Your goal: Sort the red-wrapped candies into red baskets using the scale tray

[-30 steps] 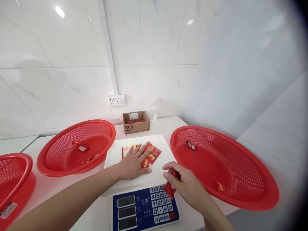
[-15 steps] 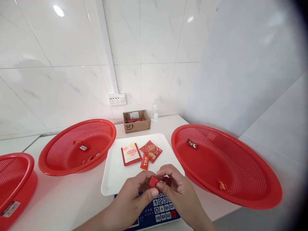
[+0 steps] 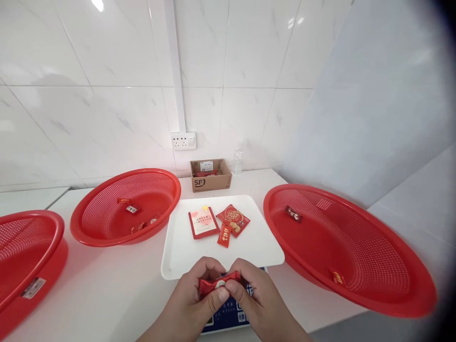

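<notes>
The left hand [image 3: 194,297] and right hand [image 3: 261,299] are bare, with smooth, rounded fingers [image 3: 207,264]. Both thumbnails [image 3: 223,293] look short and plain. The wrists [image 3: 162,325], toward the near edge, are bare too.

Red packet [image 3: 215,283] partly behind fingers [image 3: 213,301], leftmost basket [image 3: 48,263] cropped

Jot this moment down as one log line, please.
left hand: gripping red wrapped snack | right hand: gripping same snack | white scale tray: red-edged packet, cookie packet, small red packet
</notes>
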`<action>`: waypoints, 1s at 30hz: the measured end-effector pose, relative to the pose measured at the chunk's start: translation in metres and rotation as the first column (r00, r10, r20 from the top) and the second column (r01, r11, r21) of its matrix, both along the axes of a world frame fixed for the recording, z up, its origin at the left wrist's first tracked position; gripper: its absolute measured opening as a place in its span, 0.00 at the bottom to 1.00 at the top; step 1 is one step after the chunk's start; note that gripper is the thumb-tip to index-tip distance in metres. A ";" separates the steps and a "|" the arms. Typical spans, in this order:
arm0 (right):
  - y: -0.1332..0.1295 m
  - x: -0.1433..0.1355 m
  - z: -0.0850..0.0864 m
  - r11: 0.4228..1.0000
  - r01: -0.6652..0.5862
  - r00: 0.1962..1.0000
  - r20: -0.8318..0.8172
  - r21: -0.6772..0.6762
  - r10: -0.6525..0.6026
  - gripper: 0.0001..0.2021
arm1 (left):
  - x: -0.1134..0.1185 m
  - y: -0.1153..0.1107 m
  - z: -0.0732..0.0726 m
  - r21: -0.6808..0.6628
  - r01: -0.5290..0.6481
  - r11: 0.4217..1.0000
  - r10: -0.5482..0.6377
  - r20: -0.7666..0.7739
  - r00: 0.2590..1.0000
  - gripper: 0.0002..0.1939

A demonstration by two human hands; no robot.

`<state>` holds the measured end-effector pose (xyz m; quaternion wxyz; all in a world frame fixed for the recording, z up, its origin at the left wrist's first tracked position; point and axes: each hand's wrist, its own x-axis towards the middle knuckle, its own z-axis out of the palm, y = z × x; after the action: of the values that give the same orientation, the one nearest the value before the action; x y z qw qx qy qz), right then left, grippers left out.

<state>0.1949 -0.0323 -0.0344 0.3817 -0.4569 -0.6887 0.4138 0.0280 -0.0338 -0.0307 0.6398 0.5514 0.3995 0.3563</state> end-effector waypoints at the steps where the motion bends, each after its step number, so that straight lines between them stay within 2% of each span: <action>1: -0.001 -0.002 0.000 1.000 0.004 1.000 0.024 0.018 -0.004 0.20 | 0.000 -0.001 0.000 -0.011 0.003 1.000 -0.003 0.017 1.000 0.18; 7: -0.001 -0.010 -0.004 0.998 -0.001 0.996 0.084 0.064 -0.004 0.19 | -0.004 -0.003 -0.003 -0.076 -0.027 0.997 0.032 0.056 0.998 0.17; 12: 0.004 -0.012 -0.005 0.985 0.027 0.981 0.182 0.172 -0.059 0.20 | -0.007 -0.005 -0.004 -0.094 -0.058 0.994 0.064 0.065 0.996 0.17; 18: 0.005 -0.016 -0.001 0.954 -0.004 0.974 0.217 0.300 -0.065 0.19 | -0.011 -0.001 -0.005 -0.083 -0.016 0.996 0.023 0.088 0.996 0.17; 20: 0.007 -0.017 -0.001 0.963 0.018 0.968 0.236 0.268 -0.084 0.20 | -0.014 0.001 -0.005 -0.043 -0.047 0.998 0.049 0.044 0.998 0.17; 25: 0.017 -0.019 -0.003 0.979 0.126 0.951 0.263 0.160 -0.166 0.21 | -0.022 0.007 -0.006 0.117 -0.187 0.975 0.209 -0.211 0.955 0.12; 30: 0.024 -0.019 -0.005 0.981 0.117 0.950 0.271 0.153 -0.155 0.21 | -0.030 0.013 -0.006 0.176 -0.208 0.962 0.250 -0.271 0.930 0.10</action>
<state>0.1755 -0.0081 -0.0398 0.3376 -0.5307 -0.7291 0.2699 -0.0022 -0.0204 -0.0363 0.4866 0.5921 0.5239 0.3717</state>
